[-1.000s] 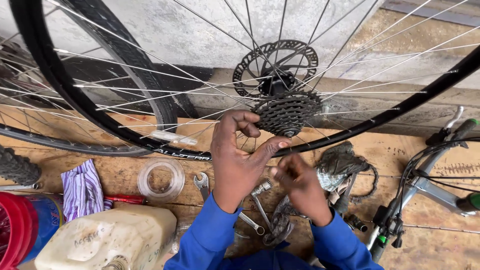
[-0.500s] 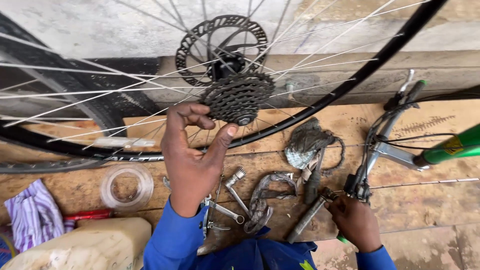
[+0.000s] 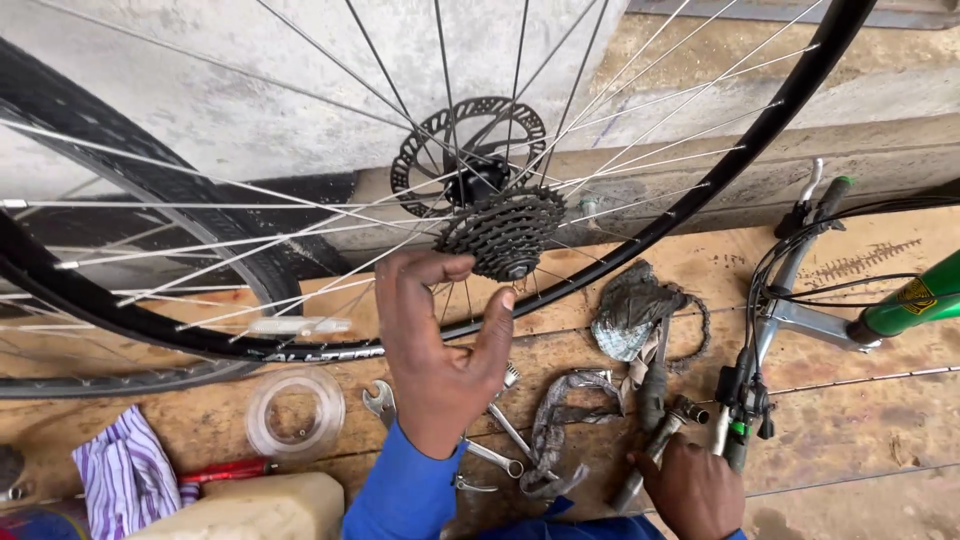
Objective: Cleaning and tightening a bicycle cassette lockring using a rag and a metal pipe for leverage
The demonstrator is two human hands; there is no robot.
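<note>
A spoked wheel with a black rim stands upright on the wooden tabletop, leaning toward a grey concrete wall. At its hub sit a toothed metal cassette and, behind it, a perforated brake disc. The left hand is raised in front of the rim, fingers spread and curled, thumb tip just under the cassette, gripping nothing. The right hand lies low at the frame's bottom edge, its fingers wrapped round the dark handle of a tool resting on the boards.

Between the hands lie steel spanners, partly covered by the left wrist, and a greasy grey rag. A second crumpled rag rests on a loop of chain beyond them. To the right, a silver handlebar with black cables joins a green frame tube, cut off at the edge. A second tyre stands behind the wheel on the left. On the left of the tabletop lie a clear plastic ring, a striped cloth, a red-handled tool and a cream plastic can, cropped at the bottom.
</note>
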